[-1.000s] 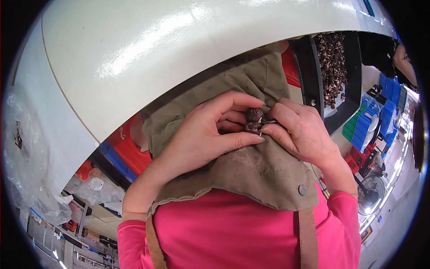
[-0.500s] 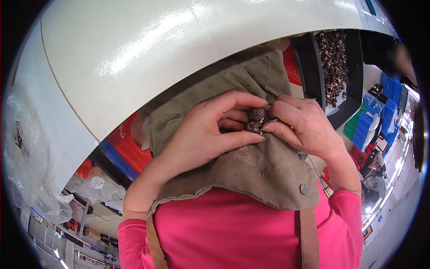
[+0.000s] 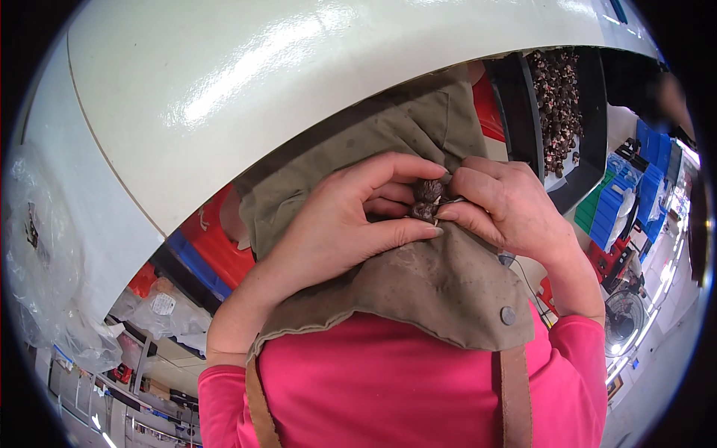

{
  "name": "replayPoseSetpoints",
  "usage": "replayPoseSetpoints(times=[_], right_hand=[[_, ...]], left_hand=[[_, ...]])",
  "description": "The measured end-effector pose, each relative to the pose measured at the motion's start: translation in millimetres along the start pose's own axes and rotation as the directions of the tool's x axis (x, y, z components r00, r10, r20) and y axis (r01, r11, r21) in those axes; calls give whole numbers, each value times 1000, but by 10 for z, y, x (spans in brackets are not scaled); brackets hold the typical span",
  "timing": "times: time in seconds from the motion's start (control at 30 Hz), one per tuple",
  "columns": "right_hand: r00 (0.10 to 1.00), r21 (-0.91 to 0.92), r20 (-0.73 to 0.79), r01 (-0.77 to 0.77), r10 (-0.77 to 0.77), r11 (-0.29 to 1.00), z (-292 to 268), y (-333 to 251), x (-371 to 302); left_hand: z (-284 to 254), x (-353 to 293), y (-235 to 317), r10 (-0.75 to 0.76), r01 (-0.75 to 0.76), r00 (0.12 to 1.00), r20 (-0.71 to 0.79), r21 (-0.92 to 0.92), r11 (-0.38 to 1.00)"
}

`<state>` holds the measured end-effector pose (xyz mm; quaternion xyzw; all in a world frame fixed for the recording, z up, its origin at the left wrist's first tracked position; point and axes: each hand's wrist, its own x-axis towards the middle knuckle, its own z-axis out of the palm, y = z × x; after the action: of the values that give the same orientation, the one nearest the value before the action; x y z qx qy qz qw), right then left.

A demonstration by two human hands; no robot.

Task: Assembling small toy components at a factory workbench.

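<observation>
A small dark brown figurine (image 3: pixel 427 200) with a rounded, grooved top and a bulging lower part is held over my lap. My left hand (image 3: pixel 357 209) grips it, index finger at its top and thumb at its lower end. At its right side, my right hand (image 3: pixel 502 203) is closed in a pinch, thumb against the figurine's lower part. A thin, dark, shiny sliver of a tool (image 3: pixel 452 199) shows between the right fingers; the rest of it is hidden. Beneath both hands lies the olive-brown apron (image 3: pixel 418 280).
A glossy white table (image 3: pixel 224 89) curves across the front. To the right, a black tray (image 3: pixel 590 127) holds many small dark and pinkish pieces (image 3: pixel 553 104). Blue bins (image 3: pixel 618 201) and a fan (image 3: pixel 624 313) stand farther right. Clear plastic bags (image 3: pixel 52 261) lie at the left.
Both hands keep nearly the same place and grip on the figurine. The view has shifted very slightly.
</observation>
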<state>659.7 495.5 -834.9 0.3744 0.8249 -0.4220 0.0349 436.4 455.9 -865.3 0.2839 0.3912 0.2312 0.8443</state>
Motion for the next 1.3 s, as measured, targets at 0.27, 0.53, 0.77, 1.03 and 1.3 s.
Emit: replayPoseSetpoints(times=[0.27,0.53,0.77,1.03,1.3], right_hand=[[1000,10,4,-12,12,1000,-16,-37,28],[998,67,-37,-53,55,996,-39,-48,-63],[992,156,-96,-66,81,986,89,-40,-113],[989,116,-74,-116,125,986,82,-61,-89],[972,93,-139,-179,191,979,132,-145,-43]], left_hand=[[-30,-25,59,-22,22,1000,9,25,999],[-36,-20,54,-17,17,1000,13,-33,999],[-10,17,68,-29,29,1000,-4,-24,999],[-26,46,60,-40,40,999,-9,-14,999],[-83,33,45,-36,35,999,-12,-38,999]])
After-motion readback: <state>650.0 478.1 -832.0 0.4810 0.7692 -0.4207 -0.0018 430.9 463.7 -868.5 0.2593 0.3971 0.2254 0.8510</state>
